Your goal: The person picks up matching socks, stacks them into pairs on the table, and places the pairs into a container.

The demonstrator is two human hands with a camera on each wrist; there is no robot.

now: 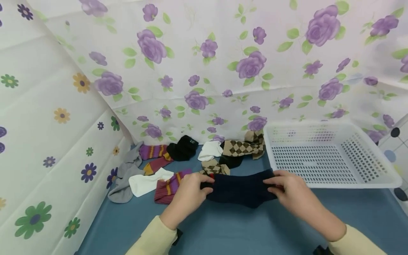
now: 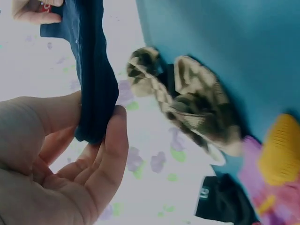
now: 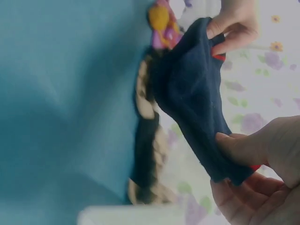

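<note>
A dark navy sock [image 1: 239, 187] is stretched sideways above the blue surface, with small red marks showing at its ends. My left hand [image 1: 194, 191] pinches its left end between thumb and fingers. At the opposite end, my right hand [image 1: 291, 187] pinches it the same way. In the left wrist view, the sock [image 2: 96, 70] hangs between the left thumb and fingers, its layers lying together. The right wrist view shows the right thumb pressed on the sock [image 3: 192, 89]. Whether it is one sock or two laid together, I cannot tell.
A white perforated basket [image 1: 334, 185] stands at the right. Along the back lie argyle socks [image 1: 239, 148], a white sock [image 1: 210, 150] and a black sock [image 1: 183, 148]. Leftward are purple-and-maroon striped socks [image 1: 167, 189], another white sock [image 1: 143, 184] and grey socks [image 1: 122, 184]. Flowered sheets [image 1: 178, 78] hang behind.
</note>
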